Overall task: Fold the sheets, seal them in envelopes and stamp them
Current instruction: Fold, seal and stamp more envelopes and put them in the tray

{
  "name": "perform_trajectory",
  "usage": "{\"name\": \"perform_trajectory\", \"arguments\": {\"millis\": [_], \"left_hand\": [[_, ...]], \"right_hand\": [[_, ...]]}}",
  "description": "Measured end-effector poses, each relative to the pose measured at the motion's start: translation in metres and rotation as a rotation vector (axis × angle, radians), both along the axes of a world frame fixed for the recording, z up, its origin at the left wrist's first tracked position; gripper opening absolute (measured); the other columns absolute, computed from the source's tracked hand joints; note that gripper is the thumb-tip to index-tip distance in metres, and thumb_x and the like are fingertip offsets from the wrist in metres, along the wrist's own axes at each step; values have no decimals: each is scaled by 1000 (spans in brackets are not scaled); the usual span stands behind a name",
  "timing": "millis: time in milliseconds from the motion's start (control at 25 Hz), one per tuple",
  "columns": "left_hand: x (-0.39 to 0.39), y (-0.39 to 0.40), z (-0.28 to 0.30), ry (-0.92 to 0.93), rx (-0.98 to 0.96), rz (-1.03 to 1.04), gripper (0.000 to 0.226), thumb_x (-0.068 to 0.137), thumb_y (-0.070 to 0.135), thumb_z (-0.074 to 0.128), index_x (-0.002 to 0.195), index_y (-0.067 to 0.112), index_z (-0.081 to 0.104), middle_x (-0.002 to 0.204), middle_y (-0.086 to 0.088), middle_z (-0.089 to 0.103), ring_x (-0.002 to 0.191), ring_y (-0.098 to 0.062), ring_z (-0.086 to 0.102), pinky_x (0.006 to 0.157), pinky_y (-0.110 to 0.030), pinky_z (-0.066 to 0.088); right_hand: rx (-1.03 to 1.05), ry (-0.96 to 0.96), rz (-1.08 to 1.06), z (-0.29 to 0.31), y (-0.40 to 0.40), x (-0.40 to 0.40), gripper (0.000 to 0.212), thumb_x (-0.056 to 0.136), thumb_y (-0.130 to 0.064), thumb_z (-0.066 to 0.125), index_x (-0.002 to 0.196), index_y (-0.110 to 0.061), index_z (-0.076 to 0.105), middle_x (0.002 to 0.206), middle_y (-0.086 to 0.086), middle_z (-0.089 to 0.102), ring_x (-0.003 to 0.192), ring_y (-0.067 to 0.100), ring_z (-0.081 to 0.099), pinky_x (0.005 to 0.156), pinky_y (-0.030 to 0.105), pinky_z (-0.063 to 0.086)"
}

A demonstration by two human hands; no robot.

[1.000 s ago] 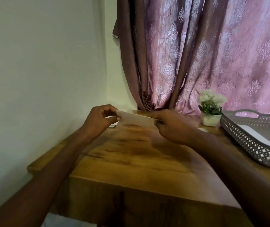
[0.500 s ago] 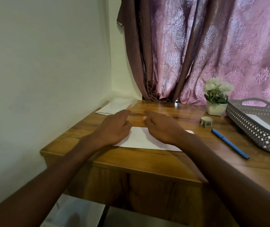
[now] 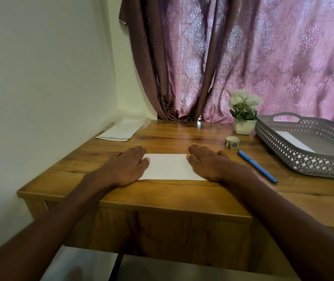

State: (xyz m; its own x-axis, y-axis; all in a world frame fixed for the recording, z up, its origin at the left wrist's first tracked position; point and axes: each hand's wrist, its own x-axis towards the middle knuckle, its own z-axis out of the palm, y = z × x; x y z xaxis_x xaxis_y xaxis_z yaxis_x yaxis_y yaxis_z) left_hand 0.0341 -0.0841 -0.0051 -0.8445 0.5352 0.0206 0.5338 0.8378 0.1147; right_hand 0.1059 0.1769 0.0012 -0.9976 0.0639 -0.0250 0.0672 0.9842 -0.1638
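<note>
A folded white sheet (image 3: 168, 166) lies flat on the wooden desk (image 3: 162, 195) near its front edge. My left hand (image 3: 124, 167) presses flat on the sheet's left end with straight fingers. On its right end my right hand (image 3: 206, 163) lies flat the same way. White envelopes (image 3: 117, 131) rest at the desk's far left corner, partly under a clear plastic wrap. A small roll of stamps (image 3: 232, 142) stands to the right of my right hand. More white paper (image 3: 293, 140) lies inside the grey tray (image 3: 303, 161).
A blue pen (image 3: 257, 166) lies diagonally between the sheet and the grey perforated tray at the right. A white pot of white flowers (image 3: 244, 112) stands at the back by the pink curtain (image 3: 243, 57). A white wall bounds the desk's left side.
One second ago both hands held the sheet up in the air by its ends. They laid it on the desk, then slid apart from its middle to its two ends.
</note>
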Motion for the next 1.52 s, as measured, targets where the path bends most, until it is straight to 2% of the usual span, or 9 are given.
{"name": "perform_trajectory", "arguments": {"millis": [320,440,560,800,1000,1120,1200,1360,1520], "left_hand": [[0,-1,0,-12,19,6,63,112,51,17,168,25,8,176,5,2,162,-12,6,129,-39,6],[-2,0,-1,-3,35,15,63,112,52,18,168,25,10,176,5,5,161,-13,8,130,-40,8],[3,0,-1,63,227,-11,63,109,55,29,165,28,24,174,3,21,159,-18,22,129,-45,19],[12,30,17,288,644,-90,42,108,45,48,140,22,63,137,3,66,120,-15,60,100,-29,40],[-19,101,41,252,636,-183,27,106,41,51,105,26,73,98,10,71,88,-11,63,77,-31,45],[-43,133,30,236,572,-177,31,102,37,53,71,33,55,79,4,67,74,-17,61,65,-33,39],[-47,142,19,281,643,-162,30,102,33,53,73,29,58,74,5,66,72,-18,62,63,-34,42],[-49,142,11,341,807,-127,25,101,29,57,77,22,63,65,6,61,66,-17,58,60,-33,41],[-55,140,16,328,912,-124,20,98,27,61,88,19,77,73,5,70,70,-17,62,68,-35,49]], "right_hand": [[19,2,-53,-3,22,6,62,109,-53,15,167,-29,6,174,-8,-1,160,15,1,127,59,2],[-30,74,-60,-3,21,10,57,110,-50,21,162,-28,26,172,-4,19,157,18,21,125,58,13],[-190,393,-84,-1,19,16,33,106,-37,43,133,-23,58,139,4,62,120,23,59,107,47,43],[-580,934,-249,17,47,11,36,87,-12,55,120,-18,69,116,-2,70,104,18,65,88,39,55],[-460,713,-421,36,90,-5,42,83,3,55,119,-14,70,113,5,72,90,22,65,75,36,55],[-413,507,-425,51,104,-22,31,88,3,53,112,-3,72,98,16,73,68,21,58,59,29,44],[-393,367,-376,60,106,-30,25,92,5,55,110,6,73,105,21,73,62,16,57,53,25,42],[-345,149,-312,69,106,-38,21,94,10,58,107,7,75,69,1,60,33,-1,44,31,11,30],[-367,316,-344,53,117,-60,11,90,-1,69,91,-1,80,82,10,77,65,17,70,60,29,61]]}}
